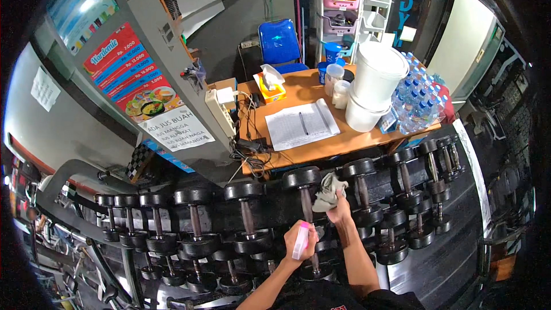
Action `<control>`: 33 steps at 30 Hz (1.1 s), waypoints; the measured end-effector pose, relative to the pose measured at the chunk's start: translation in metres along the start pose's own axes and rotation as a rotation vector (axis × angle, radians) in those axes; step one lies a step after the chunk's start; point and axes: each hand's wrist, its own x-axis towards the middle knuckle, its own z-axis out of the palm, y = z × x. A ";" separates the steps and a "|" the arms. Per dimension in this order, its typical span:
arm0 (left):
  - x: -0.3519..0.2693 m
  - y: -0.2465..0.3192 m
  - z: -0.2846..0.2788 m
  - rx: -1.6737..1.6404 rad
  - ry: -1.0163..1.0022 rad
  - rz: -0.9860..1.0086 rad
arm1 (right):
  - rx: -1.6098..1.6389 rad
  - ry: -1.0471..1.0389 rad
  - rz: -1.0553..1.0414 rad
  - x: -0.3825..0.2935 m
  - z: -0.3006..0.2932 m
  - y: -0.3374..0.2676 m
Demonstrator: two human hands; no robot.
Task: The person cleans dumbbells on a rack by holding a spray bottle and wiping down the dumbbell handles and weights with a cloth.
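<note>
My left hand (291,239) grips a small spray bottle (298,247) with a pink and translucent head, held over the dumbbell rack; most of its body is hidden by my fingers. A crumpled grey cloth (328,193) is bunched in my right hand (340,210). The cloth is beside the handle of a black dumbbell (306,203) on the upper tier; whether they touch, I cannot tell. Another black dumbbell (363,191) lies just right of the cloth. Below my hands, a lower-tier dumbbell (316,267) is partly covered by my left hand and forearm.
Several dumbbells (247,217) line both rack tiers. Behind stands a wooden desk (297,155) with papers (286,127), a pen, a tissue box (271,86), stacked white buckets (366,114) and water bottles (417,103). Cables (254,157) hang at its left corner, near a pillar (189,94).
</note>
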 end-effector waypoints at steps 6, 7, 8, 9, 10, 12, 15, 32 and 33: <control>-0.007 0.002 0.001 0.063 0.004 0.101 | 0.138 0.101 0.134 0.016 0.065 0.005; -0.008 0.000 -0.001 0.102 0.004 0.140 | 0.134 0.096 0.133 0.008 0.068 0.004; -0.009 -0.002 -0.002 0.142 0.003 0.177 | 0.182 0.019 0.122 -0.001 0.069 0.004; -0.010 0.002 0.001 0.133 0.001 0.179 | 0.231 -0.051 0.103 -0.011 0.066 0.001; -0.012 0.010 0.002 0.101 0.035 0.091 | 0.260 -0.074 0.080 -0.022 0.070 0.004; -0.019 0.019 0.001 0.021 0.094 -0.056 | 0.218 -0.135 0.098 -0.039 0.075 0.012; -0.026 0.033 -0.016 0.011 0.105 0.014 | 0.165 -0.164 0.330 -0.049 0.072 0.032; -0.070 0.054 -0.046 0.129 0.047 -0.376 | -0.283 -0.273 0.208 -0.052 0.108 -0.003; -0.071 0.050 -0.043 0.112 0.033 -0.381 | 0.266 -0.129 0.385 -0.041 0.091 -0.012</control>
